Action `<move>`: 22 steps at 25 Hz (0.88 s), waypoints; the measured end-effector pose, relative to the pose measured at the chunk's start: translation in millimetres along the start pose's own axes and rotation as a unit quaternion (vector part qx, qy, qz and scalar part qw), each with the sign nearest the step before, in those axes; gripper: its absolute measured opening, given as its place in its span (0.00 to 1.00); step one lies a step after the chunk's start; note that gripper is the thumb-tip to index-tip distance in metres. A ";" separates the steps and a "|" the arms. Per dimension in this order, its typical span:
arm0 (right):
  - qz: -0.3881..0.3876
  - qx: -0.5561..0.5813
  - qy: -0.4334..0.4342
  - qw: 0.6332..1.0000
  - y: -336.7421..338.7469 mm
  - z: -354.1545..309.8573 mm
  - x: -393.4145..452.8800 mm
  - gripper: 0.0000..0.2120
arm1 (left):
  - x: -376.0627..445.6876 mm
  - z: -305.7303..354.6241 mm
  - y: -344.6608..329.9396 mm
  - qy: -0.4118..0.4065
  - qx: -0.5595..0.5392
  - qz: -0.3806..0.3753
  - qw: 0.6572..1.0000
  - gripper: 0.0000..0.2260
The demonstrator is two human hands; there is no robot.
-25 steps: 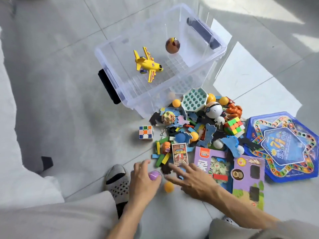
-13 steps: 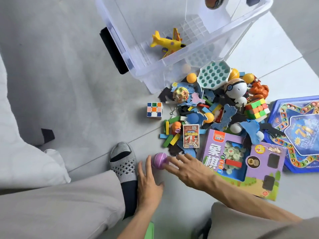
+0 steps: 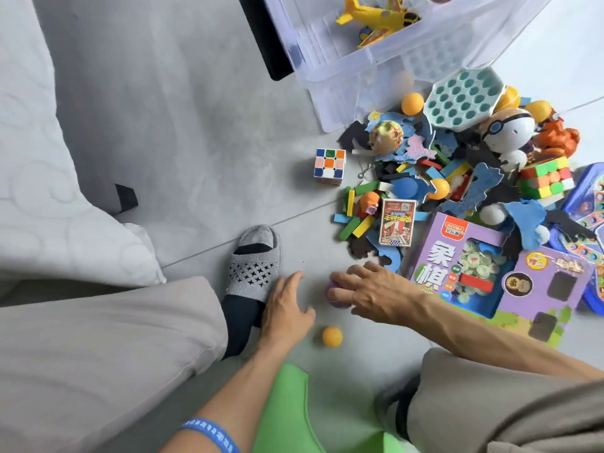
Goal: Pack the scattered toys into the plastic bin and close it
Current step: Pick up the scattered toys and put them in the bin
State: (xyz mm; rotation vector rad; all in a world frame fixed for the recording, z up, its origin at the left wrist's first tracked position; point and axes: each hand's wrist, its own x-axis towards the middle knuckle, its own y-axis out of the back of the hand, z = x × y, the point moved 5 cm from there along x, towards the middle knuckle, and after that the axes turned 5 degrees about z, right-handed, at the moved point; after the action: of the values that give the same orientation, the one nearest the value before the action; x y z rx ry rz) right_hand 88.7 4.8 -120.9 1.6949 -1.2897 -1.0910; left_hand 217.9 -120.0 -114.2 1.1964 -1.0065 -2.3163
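Floor: grey tiled floor [image 3: 183, 132], toys heaped beside the clear plastic bin [image 3: 385, 63].
Risk: the small purple ball [image 3: 336, 297] may roll away if the fingers land off-centre; the loose orange ball [image 3: 332, 336] sits near and is easily knocked.
Right grip: right hand [image 3: 376, 294] spread, fingers draped over the purple ball, not visibly clasped.
Left grip: left hand [image 3: 284, 308] flat, relaxed, holding nothing.

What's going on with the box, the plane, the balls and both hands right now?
plastic bin: open, no lid on
yellow plane: inside bin
purple ball: on floor, under right hand
orange ball: loose on floor
left hand: open, empty
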 end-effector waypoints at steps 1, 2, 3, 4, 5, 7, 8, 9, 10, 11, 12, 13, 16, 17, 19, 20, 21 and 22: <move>0.000 -0.003 0.002 1.000 -1.0 -4.2 -1.2 0.16 | -6.5 4.7 -6.0 -0.007 0.034 -0.039 0.999 0.30; 0.008 0.003 -0.011 1.000 1.6 -3.1 -1.7 0.13 | -15.5 9.6 -16.4 -0.011 0.076 -0.086 0.993 0.31; 0.023 0.020 -0.040 0.999 6.7 1.5 -3.3 0.13 | -26.2 13.0 -29.4 -0.015 0.116 -0.128 0.985 0.32; 0.040 0.047 -0.080 0.995 12.0 7.9 -7.6 0.16 | -37.0 16.0 -43.0 -0.024 0.148 -0.157 0.976 0.33; 0.052 0.076 -0.125 0.988 15.9 15.3 -14.9 0.20 | -46.4 19.1 -55.7 -0.041 0.169 -0.167 0.971 0.31; 0.078 0.132 -0.216 0.964 22.0 28.8 -33.3 0.26 | -57.5 25.0 -75.4 -0.074 0.189 -0.154 0.967 0.24; 0.093 0.169 -0.265 0.945 25.2 34.9 -44.3 0.27 | -60.1 26.9 -82.7 -0.088 0.188 -0.142 0.968 0.20; 0.109 0.213 -0.310 0.920 28.9 39.4 -55.6 0.28 | -62.0 27.9 -86.7 -0.098 0.176 -0.125 0.972 0.17; 0.131 0.262 -0.342 0.893 33.9 42.5 -65.6 0.27 | -61.9 28.6 -88.2 -0.100 0.146 -0.109 0.978 0.15; 0.155 0.307 -0.363 0.866 41.8 45.4 -74.6 0.26 | -59.6 32.9 -85.7 -0.093 0.091 -0.085 0.988 0.14; 0.187 0.344 -0.375 0.841 55.8 47.7 -81.1 0.25 | -54.9 40.9 -77.1 -0.080 0.016 -0.048 0.996 0.14; 0.227 0.370 -0.379 0.818 77.1 52.0 -85.2 0.24 | -46.1 53.8 -61.0 -0.065 -0.064 0.009 0.996 0.14; 0.400 0.366 -0.328 0.773 191.2 76.5 -74.1 0.23 | -2.1 131.2 40.3 -0.038 -0.280 0.223 0.933 0.16; 0.446 0.350 -0.309 0.763 235.9 90.4 -64.6 0.23 | 13.4 165.9 83.9 -0.068 -0.328 0.274 0.902 0.17; 0.497 0.342 -0.302 0.738 315.5 128.0 -39.9 0.26 | 43.3 229.8 169.8 -0.156 -0.370 0.339 0.851 0.17; 0.498 0.356 -0.322 0.722 345.8 149.0 -27.0 0.30 | 56.5 253.0 205.7 -0.189 -0.364 0.350 0.842 0.19; 0.482 0.364 -0.354 0.714 366.4 164.9 -18.5 0.34 | 69.5 271.6 234.2 -0.209 -0.333 0.347 0.852 0.23; 0.463 0.357 -0.381 0.716 372.9 177.6 -17.9 0.36 | 86.5 283.3 252.0 -0.222 -0.271 0.337 0.874 0.27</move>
State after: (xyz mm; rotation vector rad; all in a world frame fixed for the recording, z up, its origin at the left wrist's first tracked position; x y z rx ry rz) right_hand -209.2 -73.3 154.9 0.6435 -2.9416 -0.6373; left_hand -66.8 -220.9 130.7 0.0513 -0.6628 -2.0779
